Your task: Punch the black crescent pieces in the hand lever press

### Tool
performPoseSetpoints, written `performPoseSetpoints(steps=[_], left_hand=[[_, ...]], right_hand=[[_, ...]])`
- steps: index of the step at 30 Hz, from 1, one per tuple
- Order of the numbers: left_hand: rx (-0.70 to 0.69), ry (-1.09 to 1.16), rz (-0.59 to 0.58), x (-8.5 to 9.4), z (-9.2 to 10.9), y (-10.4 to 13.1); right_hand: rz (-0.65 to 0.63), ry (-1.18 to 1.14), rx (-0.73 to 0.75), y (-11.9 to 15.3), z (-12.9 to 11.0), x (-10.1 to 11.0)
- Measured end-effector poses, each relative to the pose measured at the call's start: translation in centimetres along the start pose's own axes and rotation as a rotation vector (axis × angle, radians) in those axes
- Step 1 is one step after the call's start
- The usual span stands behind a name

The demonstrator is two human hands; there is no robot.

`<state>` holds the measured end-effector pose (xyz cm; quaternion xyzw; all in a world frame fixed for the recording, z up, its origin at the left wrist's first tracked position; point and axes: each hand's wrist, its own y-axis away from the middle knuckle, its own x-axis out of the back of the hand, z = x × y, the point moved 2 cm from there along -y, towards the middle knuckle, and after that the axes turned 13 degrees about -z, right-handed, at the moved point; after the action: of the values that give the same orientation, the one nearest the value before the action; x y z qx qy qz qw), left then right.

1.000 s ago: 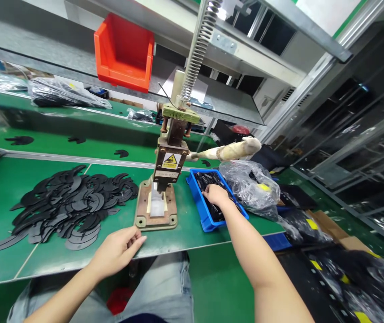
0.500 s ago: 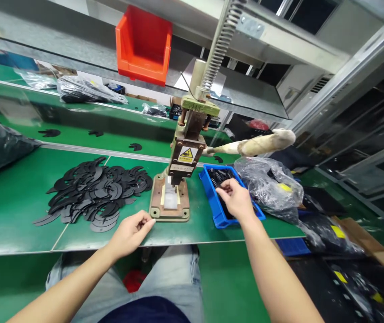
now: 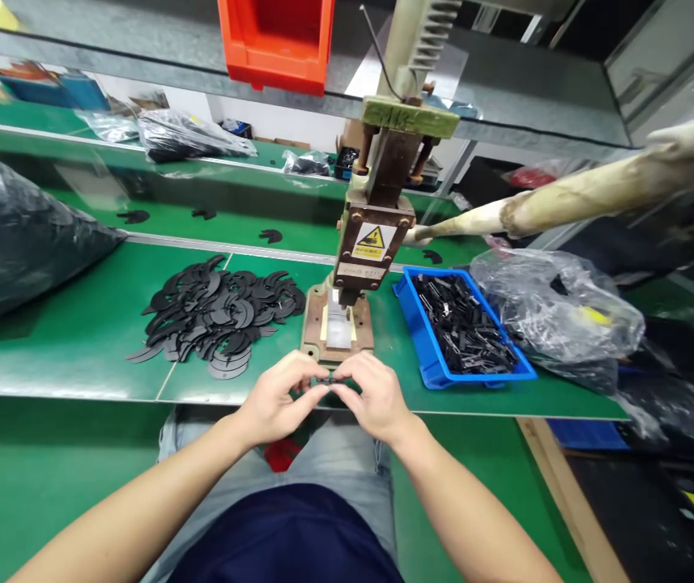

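My left hand (image 3: pixel 284 394) and my right hand (image 3: pixel 376 394) meet at the table's front edge, just before the hand press (image 3: pixel 366 243). Thumbs and fingertips of both pinch a small dark clip-like piece (image 3: pixel 325 380); its ends are covered by the fingers. On the press base (image 3: pixel 312 334) lies a light metal block (image 3: pixel 339 330) below the ram. A blue tray (image 3: pixel 437 371) of black clip-like pieces (image 3: pixel 465 324) stands to the right of the press. Left of it spreads a heap of black curved flat pieces (image 3: pixel 219 312).
A clear plastic bag (image 3: pixel 556 300) leans beside the tray. Another bag of dark pieces (image 3: pixel 24 243) bulges at the left. The press's wrapped lever (image 3: pixel 577 186) reaches out to the right. An orange bin (image 3: pixel 279 57) hangs over the green table (image 3: pixel 79 356).
My right hand has left the blue tray and come to the middle, meeting my left hand. The dark piece now shows between them. The camera view has shifted and moved closer.
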<state>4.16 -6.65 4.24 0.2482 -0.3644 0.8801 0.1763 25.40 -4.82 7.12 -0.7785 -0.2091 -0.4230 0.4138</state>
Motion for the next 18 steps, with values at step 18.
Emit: performPoseSetpoints(steps=[18], left_hand=[[0.085,-0.521,-0.023,3.5,-7.4,-8.7]], right_hand=[[0.732,-0.25,0.366,-8.2,-5.4,21.9]])
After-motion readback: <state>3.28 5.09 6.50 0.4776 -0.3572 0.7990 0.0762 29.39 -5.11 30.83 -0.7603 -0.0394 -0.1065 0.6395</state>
